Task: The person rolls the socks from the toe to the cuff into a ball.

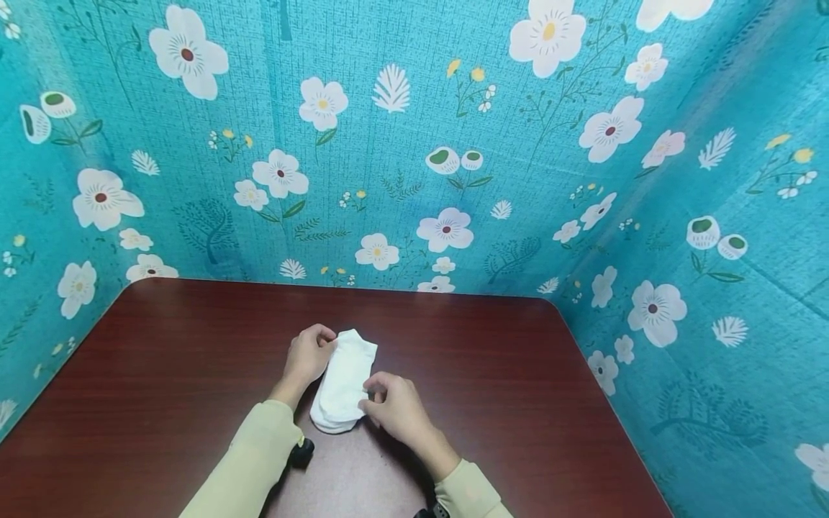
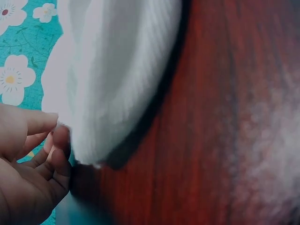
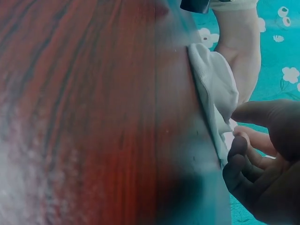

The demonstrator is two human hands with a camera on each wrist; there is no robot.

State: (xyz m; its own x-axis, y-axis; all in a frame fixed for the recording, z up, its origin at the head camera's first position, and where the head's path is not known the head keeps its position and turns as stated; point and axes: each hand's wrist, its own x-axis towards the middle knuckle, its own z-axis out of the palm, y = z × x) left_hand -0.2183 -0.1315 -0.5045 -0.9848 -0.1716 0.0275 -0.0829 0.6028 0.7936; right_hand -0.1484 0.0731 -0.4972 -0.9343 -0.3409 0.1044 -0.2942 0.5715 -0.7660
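Observation:
A pair of white socks (image 1: 347,375) lies flat on the table, one sock stacked slightly off the other. My left hand (image 1: 309,356) pinches the edge of the upper sock near the cuff on its left side. On the opposite side, lower down toward the toe, my right hand (image 1: 398,411) pinches the sock's edge between thumb and forefinger. The left wrist view shows the ribbed white fabric (image 2: 117,70) close up, beside the left hand's fingertips (image 2: 43,123). In the right wrist view the sock edge (image 3: 213,79) is slightly raised and wrinkled near the right thumb.
The dark red wooden table (image 1: 505,374) has rounded far corners. A teal curtain (image 1: 388,180) with white flowers hangs behind it and along both sides. A black device (image 1: 301,453) sits at the left wrist.

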